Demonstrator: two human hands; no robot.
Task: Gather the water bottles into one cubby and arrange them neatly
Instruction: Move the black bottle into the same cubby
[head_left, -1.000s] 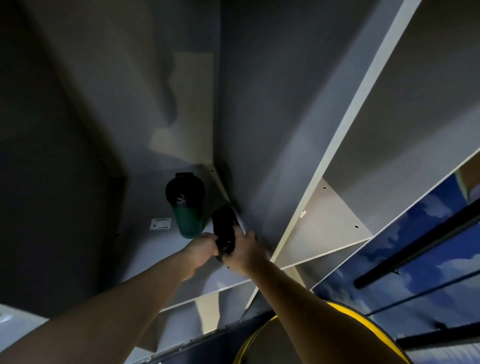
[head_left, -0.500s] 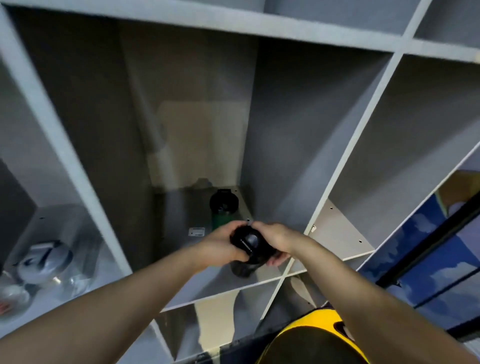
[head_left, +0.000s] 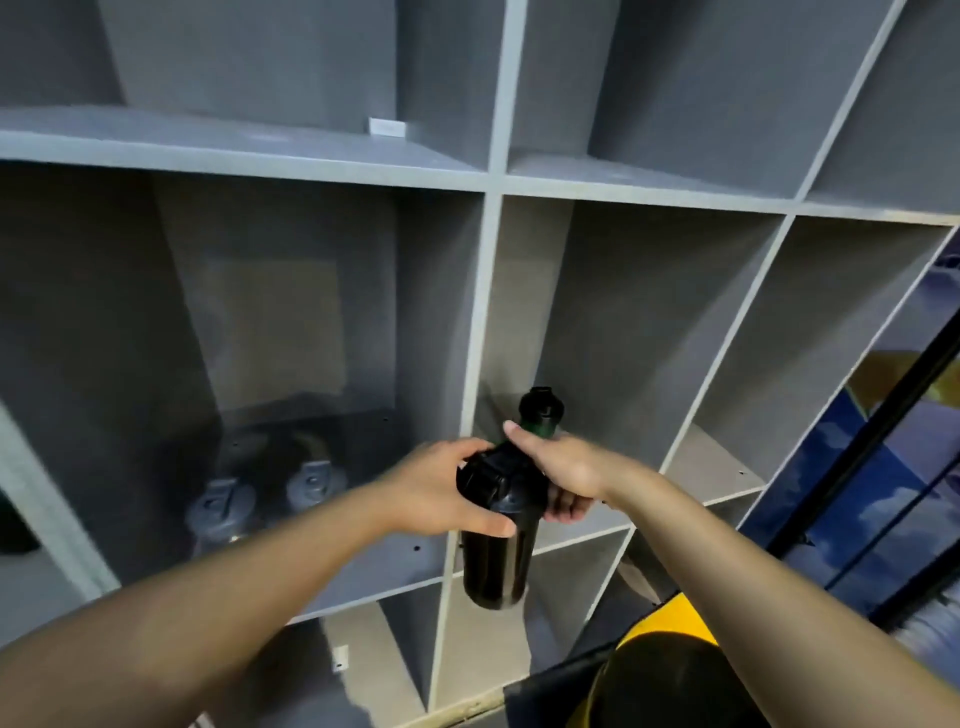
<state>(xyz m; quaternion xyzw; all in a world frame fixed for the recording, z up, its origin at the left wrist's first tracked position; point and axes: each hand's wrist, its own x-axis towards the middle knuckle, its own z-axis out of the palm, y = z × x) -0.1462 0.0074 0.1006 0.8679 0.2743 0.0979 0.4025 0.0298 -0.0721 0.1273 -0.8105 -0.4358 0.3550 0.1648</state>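
I hold a black water bottle (head_left: 497, 540) upright in front of the grey cubby shelf (head_left: 488, 291), outside the cubbies, level with the divider. My left hand (head_left: 441, 493) grips its upper body from the left and my right hand (head_left: 561, 478) grips it from the right near the lid. Behind my right hand, in the middle cubby, stands a green bottle with a black cap (head_left: 540, 413). In the dark left cubby two grey-lidded bottles (head_left: 221, 512) (head_left: 315, 483) stand side by side.
More grey cubbies lie above, below and to the right. A small white label (head_left: 387, 127) sits on the upper shelf. A yellow and black object (head_left: 665, 670) is at the bottom right, beside a blue cloud-patterned panel with black bars (head_left: 883, 467).
I have pulled the black bottle out of the middle cubby toward me, leaving the green bottle inside. My view has backed off and shifted, now showing the left cubby's two bottles.
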